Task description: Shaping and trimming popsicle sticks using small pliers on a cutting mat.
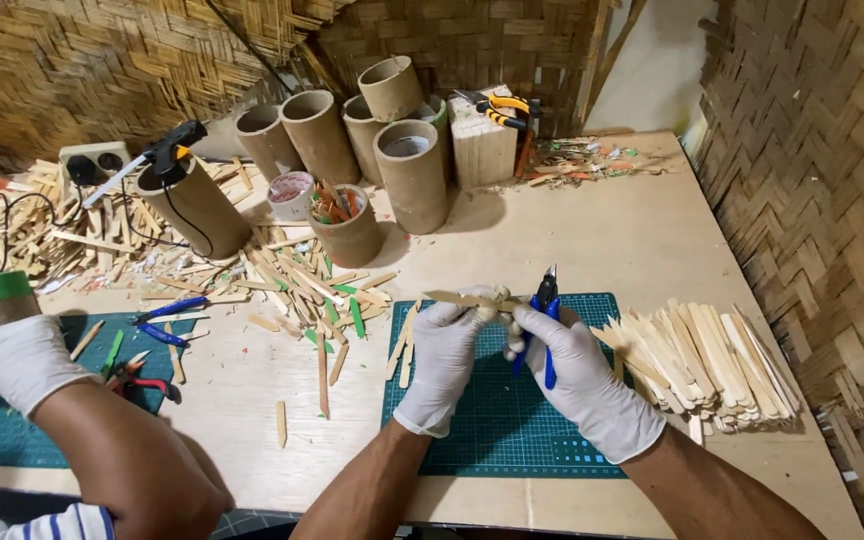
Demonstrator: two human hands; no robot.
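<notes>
Thin flat wooden stick (457, 298) held above green cutting mat (512, 420), left hand (447, 350) grip closed on it. Right hand (577, 370) grip clamps blue-handled cutters (546, 315). Risk: blades near gloved fingers; offcut could fly.

On the bench (642, 230) a cutting mat (512, 420) lies at centre. A heap of sticks (702, 365) sits at its 3 o'clock, cardboard tubes (352, 130) at 11 o'clock, scattered offcuts (302, 285) at 10 o'clock, a second mat (12, 430) at 9 o'clock.
</notes>
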